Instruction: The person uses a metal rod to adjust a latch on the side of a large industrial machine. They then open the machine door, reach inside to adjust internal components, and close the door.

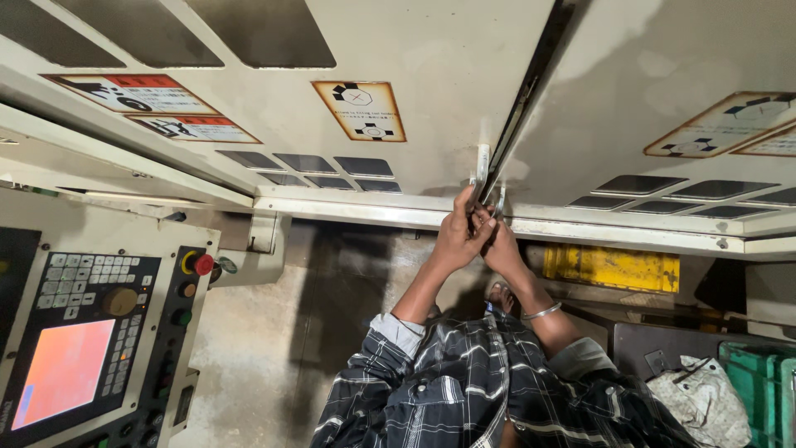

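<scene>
Both my hands are raised to the seam (531, 75) where two cream machine doors meet. My left hand (458, 236) is closed around a pale metal door handle (482, 166) on the edge of the left door (431, 50). My right hand (502, 249), with a metal bangle (543, 312) on the wrist, is pressed against the left hand. It grips a second small handle (501, 202) on the right door (663, 58). The left hand partly hides the right hand's fingers. My sleeves are a dark checked shirt (464, 390).
A control panel (91, 348) with a pink-orange screen, a keypad, knobs and a red round button (203, 264) stands at the left. Below the doors are a yellow block (613, 267), a green crate (759, 382), a pale cloth bag (705, 398) and concrete floor (249, 357).
</scene>
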